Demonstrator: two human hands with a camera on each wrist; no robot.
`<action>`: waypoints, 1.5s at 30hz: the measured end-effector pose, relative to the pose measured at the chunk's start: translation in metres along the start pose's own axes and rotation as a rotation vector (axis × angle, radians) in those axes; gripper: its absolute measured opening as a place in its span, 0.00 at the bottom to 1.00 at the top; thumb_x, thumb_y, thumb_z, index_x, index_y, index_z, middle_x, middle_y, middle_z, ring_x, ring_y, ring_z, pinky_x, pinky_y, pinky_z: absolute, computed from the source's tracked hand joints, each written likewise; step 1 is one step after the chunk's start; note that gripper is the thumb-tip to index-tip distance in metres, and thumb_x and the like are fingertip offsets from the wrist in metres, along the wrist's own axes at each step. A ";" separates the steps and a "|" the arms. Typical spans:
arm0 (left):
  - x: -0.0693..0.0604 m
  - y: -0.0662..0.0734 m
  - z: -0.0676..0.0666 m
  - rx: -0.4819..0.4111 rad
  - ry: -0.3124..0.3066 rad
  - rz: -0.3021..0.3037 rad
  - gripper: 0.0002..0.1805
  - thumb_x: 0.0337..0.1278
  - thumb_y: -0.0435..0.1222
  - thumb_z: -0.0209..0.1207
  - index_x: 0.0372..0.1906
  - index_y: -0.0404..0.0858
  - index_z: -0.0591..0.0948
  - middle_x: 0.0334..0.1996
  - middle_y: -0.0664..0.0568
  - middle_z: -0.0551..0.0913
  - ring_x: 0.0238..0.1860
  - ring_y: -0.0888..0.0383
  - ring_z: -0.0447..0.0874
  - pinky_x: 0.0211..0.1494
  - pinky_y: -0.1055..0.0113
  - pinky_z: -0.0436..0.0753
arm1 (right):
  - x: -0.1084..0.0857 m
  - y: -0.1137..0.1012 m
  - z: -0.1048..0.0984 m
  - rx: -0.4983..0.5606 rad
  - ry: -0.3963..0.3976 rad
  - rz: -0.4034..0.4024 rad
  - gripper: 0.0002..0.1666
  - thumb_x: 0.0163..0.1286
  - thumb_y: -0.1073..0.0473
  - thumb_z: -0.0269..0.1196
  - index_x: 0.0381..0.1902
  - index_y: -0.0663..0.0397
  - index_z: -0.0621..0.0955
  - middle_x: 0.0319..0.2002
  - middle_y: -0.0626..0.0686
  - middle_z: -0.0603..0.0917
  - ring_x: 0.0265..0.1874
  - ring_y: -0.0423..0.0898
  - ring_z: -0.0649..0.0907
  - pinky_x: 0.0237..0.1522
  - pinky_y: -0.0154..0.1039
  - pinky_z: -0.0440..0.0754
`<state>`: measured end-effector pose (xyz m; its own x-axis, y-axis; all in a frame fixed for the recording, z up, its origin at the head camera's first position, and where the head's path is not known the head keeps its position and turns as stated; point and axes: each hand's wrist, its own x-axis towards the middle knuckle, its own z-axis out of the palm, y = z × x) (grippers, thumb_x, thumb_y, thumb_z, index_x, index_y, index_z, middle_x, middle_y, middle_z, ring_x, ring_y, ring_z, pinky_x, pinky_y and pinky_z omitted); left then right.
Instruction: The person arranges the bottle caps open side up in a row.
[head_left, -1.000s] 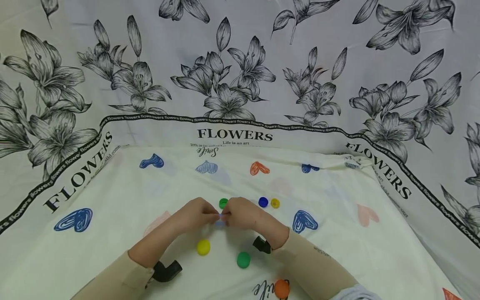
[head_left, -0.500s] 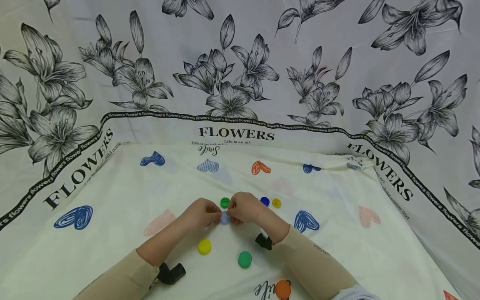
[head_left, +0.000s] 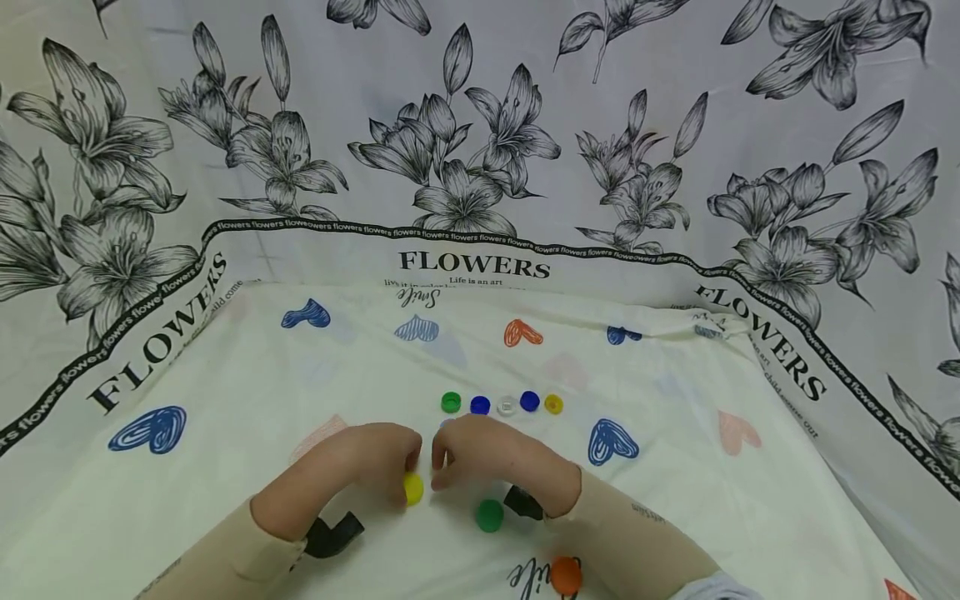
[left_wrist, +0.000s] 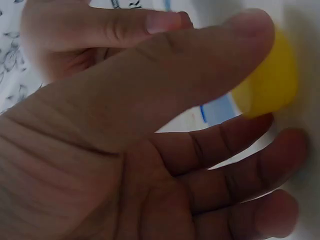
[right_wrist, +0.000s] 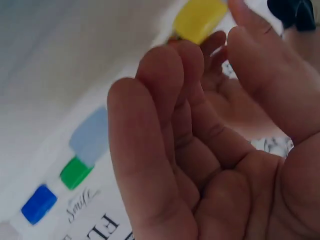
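My left hand point(head_left: 378, 458) is low over the cloth, thumb and index finger on either side of a yellow bottle cap point(left_wrist: 275, 75), which they pinch. Facing it, my right hand point(head_left: 480, 458) has loosely curved fingers and nothing between them. The yellow cap point(right_wrist: 200, 20) shows just beyond the right fingertips in the right wrist view. A pale blue cap point(right_wrist: 90, 132) lies beside the right hand, mostly hidden in the head view. Behind the hands a row holds a green cap point(head_left: 451, 402), a blue cap point(head_left: 480, 406), a clear cap point(head_left: 507, 406), another blue cap point(head_left: 529, 401) and a smaller yellow cap point(head_left: 553, 404).
Nearer the person lie a larger green cap point(head_left: 490, 516) and an orange cap point(head_left: 566, 576). Black wrist-worn pieces point(head_left: 333, 535) sit under both forearms. A cream cloth point(head_left: 225, 500) printed with hearts covers the surface; a flower-printed sheet point(head_left: 480, 108) hangs behind.
Both hands have let go of the pale blue cap and come nearer the person. My left hand has taken hold of the yellow cap. A blue and a clear cap in the row are now uncovered.
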<state>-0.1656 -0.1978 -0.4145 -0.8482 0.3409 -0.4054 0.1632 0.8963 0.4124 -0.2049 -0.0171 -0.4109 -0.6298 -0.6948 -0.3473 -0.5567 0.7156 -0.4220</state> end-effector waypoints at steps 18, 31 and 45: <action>0.019 0.002 0.003 -0.455 0.049 0.235 0.05 0.63 0.34 0.67 0.36 0.36 0.89 0.20 0.52 0.80 0.21 0.59 0.74 0.26 0.66 0.70 | -0.020 0.026 -0.015 0.018 0.068 -0.186 0.07 0.72 0.58 0.68 0.42 0.53 0.91 0.24 0.39 0.81 0.23 0.37 0.76 0.29 0.29 0.75; 0.058 0.048 0.017 -0.512 0.335 0.000 0.07 0.71 0.33 0.61 0.39 0.32 0.83 0.24 0.49 0.83 0.21 0.54 0.82 0.30 0.66 0.82 | -0.018 0.069 -0.014 0.325 0.248 0.114 0.12 0.76 0.58 0.63 0.38 0.59 0.89 0.25 0.52 0.85 0.23 0.43 0.79 0.30 0.35 0.78; 0.066 0.047 0.033 -0.238 0.528 0.040 0.04 0.64 0.29 0.65 0.34 0.33 0.88 0.31 0.51 0.84 0.30 0.57 0.78 0.36 0.64 0.81 | -0.001 0.082 -0.018 0.508 0.171 0.155 0.07 0.71 0.64 0.67 0.33 0.61 0.86 0.30 0.54 0.87 0.28 0.48 0.88 0.34 0.38 0.87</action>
<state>-0.1970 -0.1241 -0.4491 -0.9901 0.1307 0.0515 0.1345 0.7763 0.6159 -0.2596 0.0436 -0.4299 -0.7861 -0.5322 -0.3145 -0.1460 0.6542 -0.7421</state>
